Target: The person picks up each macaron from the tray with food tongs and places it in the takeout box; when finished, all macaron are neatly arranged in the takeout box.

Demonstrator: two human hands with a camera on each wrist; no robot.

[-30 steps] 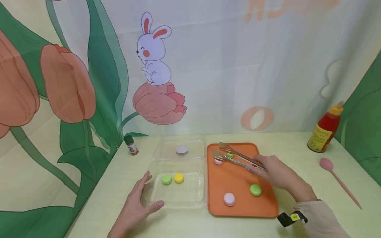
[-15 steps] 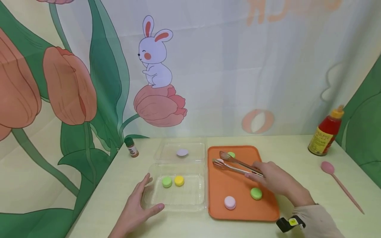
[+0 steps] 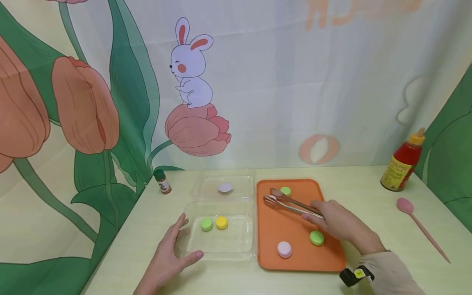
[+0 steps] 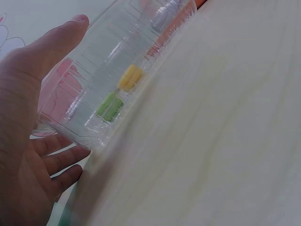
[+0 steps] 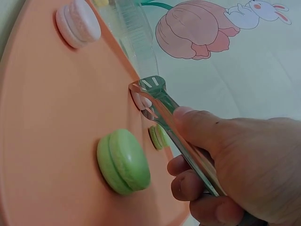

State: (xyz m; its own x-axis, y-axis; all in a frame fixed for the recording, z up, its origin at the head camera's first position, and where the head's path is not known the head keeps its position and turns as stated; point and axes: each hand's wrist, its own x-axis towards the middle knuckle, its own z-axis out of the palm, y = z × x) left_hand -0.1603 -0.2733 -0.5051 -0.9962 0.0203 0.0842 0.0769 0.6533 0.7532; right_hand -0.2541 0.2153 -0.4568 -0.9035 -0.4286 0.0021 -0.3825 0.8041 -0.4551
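Observation:
My right hand grips metal tongs over the orange tray. The tongs' slotted tips are around a pink macaron near the tray's back left corner, partly hiding it. Just behind them lies a green macaron. Nearer the front of the tray are another pink macaron and a second green one. My left hand, thumb and fingers spread, is at the left side of a clear plastic container. Inside it sit a green macaron and a yellow macaron.
The container's opened lid lies behind it, with a pale oval on it. A green-capped spice jar stands back left. At the right are a red sauce bottle and a pink spoon. A printed curtain closes off the back.
The tong tips have come down and drawn closer together around the back pink macaron, and my right hand has shifted slightly with them. My left hand stays by the container.

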